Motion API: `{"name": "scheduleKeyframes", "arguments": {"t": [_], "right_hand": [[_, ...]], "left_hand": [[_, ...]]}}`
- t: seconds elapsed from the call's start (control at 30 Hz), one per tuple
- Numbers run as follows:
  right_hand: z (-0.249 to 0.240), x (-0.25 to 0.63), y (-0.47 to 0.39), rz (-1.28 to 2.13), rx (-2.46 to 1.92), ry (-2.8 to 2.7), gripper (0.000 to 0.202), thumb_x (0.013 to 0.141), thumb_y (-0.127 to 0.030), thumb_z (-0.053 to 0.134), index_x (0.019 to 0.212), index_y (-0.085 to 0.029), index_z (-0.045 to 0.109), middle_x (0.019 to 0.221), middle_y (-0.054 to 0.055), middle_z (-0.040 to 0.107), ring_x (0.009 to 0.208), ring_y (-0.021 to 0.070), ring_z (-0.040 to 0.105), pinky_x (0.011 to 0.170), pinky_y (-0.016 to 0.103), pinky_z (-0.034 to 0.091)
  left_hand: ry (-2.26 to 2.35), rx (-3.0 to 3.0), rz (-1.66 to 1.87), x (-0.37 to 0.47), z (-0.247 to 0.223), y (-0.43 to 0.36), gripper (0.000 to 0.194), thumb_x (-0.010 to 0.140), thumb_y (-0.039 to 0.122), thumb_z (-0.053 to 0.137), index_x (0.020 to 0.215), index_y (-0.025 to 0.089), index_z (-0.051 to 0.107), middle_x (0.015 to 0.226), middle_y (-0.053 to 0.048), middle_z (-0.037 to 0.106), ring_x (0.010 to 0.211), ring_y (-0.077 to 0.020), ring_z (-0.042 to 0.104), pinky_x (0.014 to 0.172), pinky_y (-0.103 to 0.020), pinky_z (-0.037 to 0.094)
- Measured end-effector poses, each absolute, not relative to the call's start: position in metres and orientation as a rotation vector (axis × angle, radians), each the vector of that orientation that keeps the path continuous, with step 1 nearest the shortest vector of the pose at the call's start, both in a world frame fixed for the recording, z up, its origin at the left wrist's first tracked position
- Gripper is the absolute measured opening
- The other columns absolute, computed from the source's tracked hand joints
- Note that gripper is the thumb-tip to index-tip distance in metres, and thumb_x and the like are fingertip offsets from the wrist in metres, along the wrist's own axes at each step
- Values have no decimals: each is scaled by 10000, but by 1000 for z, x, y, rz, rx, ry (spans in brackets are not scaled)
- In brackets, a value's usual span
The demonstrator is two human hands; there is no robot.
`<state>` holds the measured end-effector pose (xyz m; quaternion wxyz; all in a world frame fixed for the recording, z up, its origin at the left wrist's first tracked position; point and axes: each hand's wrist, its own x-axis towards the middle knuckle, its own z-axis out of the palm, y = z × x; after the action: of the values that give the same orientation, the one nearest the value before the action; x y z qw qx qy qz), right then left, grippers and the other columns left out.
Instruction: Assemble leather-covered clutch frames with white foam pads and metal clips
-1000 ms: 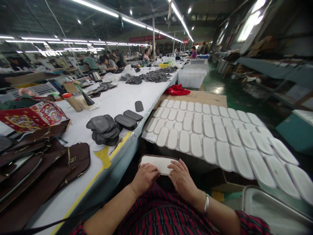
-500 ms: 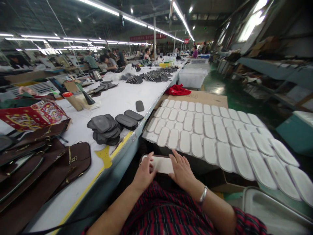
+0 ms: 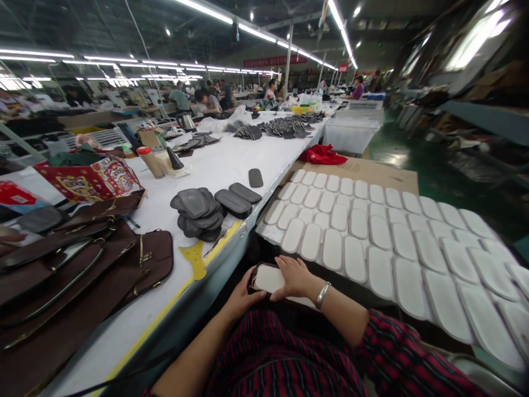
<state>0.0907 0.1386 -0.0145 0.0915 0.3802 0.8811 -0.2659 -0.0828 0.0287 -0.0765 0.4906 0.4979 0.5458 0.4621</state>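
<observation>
On my lap, against a striped shirt, lies a long white panel [image 3: 266,279] with a dark brown edge. My left hand [image 3: 243,292] is closed round the panel's left end, its thumb along the near side and its fingers at the far side. Across the panel's middle rests my right hand [image 3: 296,277], palm down with fingers stretched out, covering part of the white surface. A silver bracelet [image 3: 323,295] circles the right wrist. The panel's underside and what supports it are hidden.
Rows of white oval pads [image 3: 382,273] cover a board to the right. Dark grey oval pieces [image 3: 194,204] are stacked on the white table [image 3: 235,157], near a yellow fish-tail-shaped piece [image 3: 194,260]. Brown bags [image 3: 152,256] lie left. A red cloth [image 3: 324,154] sits beyond the pads.
My right hand has slid leftward over the panel and now lies flatter across it. My left hand has shifted from its top to grip the left end. The view has turned left.
</observation>
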Motion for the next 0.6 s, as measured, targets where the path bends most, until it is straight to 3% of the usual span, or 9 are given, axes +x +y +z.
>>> {"name": "scheduleKeyframes", "arguments": {"t": [0.27, 0.37, 0.43, 0.53, 0.6], "right_hand": [[-18, 60, 148, -824, 1085, 2540, 1193, 426, -625, 709, 1394, -138, 210, 1436, 163, 236, 1293, 349, 218, 1023, 567, 142], [-10, 64, 140, -730, 1105, 2584, 1179, 431, -606, 711, 1389, -113, 232, 1429, 172, 251, 1293, 355, 221, 1029, 571, 139], [-5, 74, 133, -665, 1130, 2652, 1129, 471, -575, 701, 1385, -92, 246, 1432, 171, 241, 1305, 348, 204, 1045, 559, 123], [-5, 94, 126, -713, 1159, 2773, 946, 631, -542, 590, 1396, -111, 238, 1442, 142, 225, 1325, 293, 186, 1074, 489, 168], [-9, 103, 128, -837, 1131, 2798, 837, 659, -534, 557, 1364, -140, 336, 1419, 143, 281, 1311, 295, 222, 1082, 449, 206]], "left_hand": [[1313, 1078, 1132, -83, -77, 32, 765, 689, 202, 642, 1353, 184, 262, 1345, -102, 428, 1196, -239, 440, 1008, -422, 353], [1377, 1137, 1062, -93, -68, 28, 762, 691, 268, 663, 1352, 186, 292, 1331, -114, 446, 1206, -245, 432, 1017, -424, 337], [1548, 1278, 1024, -110, -56, 20, 766, 715, 366, 640, 1365, 193, 274, 1363, -128, 404, 1235, -256, 397, 1018, -441, 326], [2028, 1596, 975, -152, -38, 1, 785, 735, 453, 583, 1385, 184, 234, 1429, -137, 283, 1308, -274, 265, 1058, -485, 227], [2340, 1717, 749, -183, -39, -11, 858, 654, 450, 642, 1374, 162, 277, 1436, -153, 250, 1322, -323, 202, 1061, -541, 148]]}}
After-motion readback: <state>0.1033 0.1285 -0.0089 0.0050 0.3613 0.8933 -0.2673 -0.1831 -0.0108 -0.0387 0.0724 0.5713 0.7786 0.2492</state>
